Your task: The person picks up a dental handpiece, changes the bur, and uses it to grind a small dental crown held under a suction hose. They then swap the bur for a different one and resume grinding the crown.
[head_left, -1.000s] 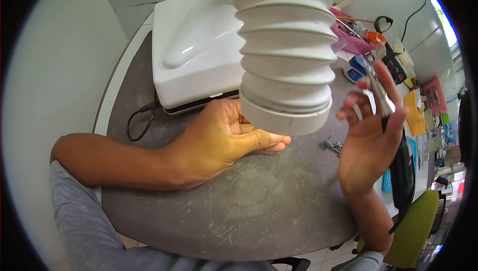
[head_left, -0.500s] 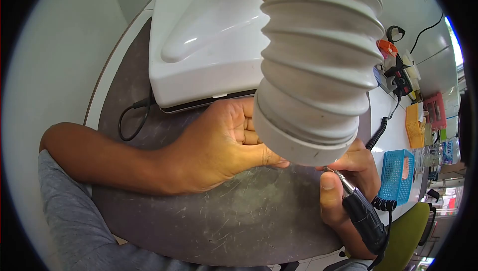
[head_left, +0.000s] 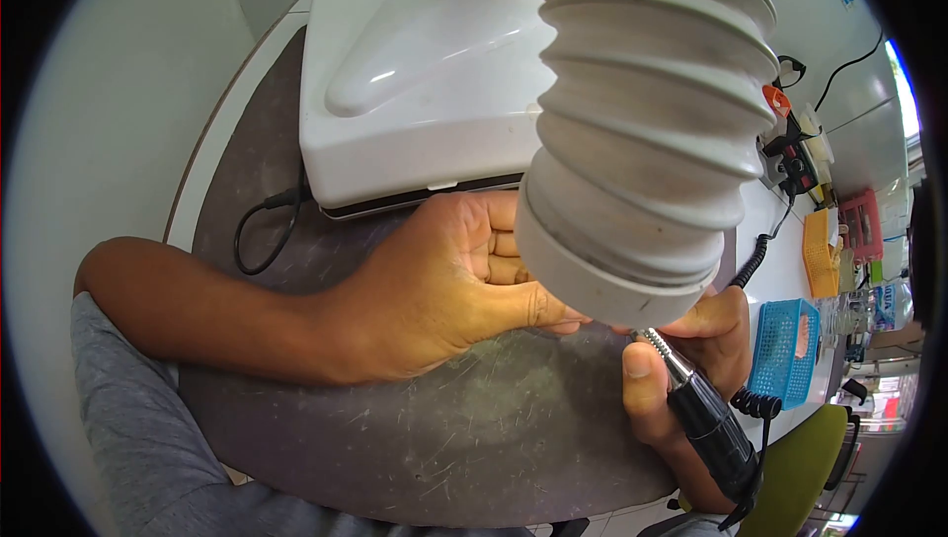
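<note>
My right hand (head_left: pixel 726 335) is closed around a black rotary handpiece (head_left: pixel 713 430) with a silver metal tip and a coiled cord at its back end. The tip points up and left, under the rim of a ribbed white suction hose (head_left: pixel 647 113). My left hand (head_left: pixel 459 275) lies on its side over the grey table mat, its fingers bent inward and the thumb stretched towards the handpiece tip. The hose mouth hides the left fingertips and whatever they pinch, as well as some right fingers.
A white machine (head_left: pixel 425 63) carrying the hose stands behind my left hand, a black cable (head_left: pixel 281 236) at its side. The scratched grey mat (head_left: pixel 425 468) lies beneath. To the right are a blue basket (head_left: pixel 785 354), a yellow basket (head_left: pixel 820 253) and a green chair (head_left: pixel 795 463).
The handpiece and right thumb have shifted slightly left, closer to my left thumb. The hose appears a little further right in view. Both hands keep their hold.
</note>
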Available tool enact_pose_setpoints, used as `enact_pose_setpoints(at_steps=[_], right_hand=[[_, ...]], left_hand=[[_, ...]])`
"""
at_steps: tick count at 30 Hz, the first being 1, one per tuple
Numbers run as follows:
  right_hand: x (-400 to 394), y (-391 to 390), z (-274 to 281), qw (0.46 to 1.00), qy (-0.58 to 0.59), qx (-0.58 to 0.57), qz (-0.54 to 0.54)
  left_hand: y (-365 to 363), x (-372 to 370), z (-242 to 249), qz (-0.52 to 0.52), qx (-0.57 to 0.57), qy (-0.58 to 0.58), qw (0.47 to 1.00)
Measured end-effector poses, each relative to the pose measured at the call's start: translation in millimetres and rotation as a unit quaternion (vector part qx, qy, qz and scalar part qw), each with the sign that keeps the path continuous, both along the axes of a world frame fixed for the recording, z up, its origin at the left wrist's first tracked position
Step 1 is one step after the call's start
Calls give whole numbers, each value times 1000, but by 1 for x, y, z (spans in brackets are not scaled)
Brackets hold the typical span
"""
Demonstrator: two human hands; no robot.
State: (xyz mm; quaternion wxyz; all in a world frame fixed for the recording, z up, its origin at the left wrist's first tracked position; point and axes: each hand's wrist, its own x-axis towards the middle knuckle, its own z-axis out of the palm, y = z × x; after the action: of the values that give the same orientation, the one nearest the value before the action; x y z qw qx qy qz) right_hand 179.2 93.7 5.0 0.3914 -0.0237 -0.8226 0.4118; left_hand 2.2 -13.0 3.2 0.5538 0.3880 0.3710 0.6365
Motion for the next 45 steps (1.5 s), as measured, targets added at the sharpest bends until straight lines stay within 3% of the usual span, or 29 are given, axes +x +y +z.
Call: enact_pose_setpoints(at_steps=[25,37,39,43,45], right_hand=[[1,2,0,1000,-4,-1,14],[1,2,0,1000,-11,-5,18],[1,2,0,1000,-10,-4,15],[2,2,7,999,-36,28,11],[2,1,7,999,-37,26,12]], left_hand=[[0,-2,-1,-18,4,-36,999],[2,-2,-3,-14,17,-19,1000],[2,-2,-4,0,45,27,999],[1,-1,-4,-7,26,-5,1000],[1,-2,-5,-4,47,40,998]])
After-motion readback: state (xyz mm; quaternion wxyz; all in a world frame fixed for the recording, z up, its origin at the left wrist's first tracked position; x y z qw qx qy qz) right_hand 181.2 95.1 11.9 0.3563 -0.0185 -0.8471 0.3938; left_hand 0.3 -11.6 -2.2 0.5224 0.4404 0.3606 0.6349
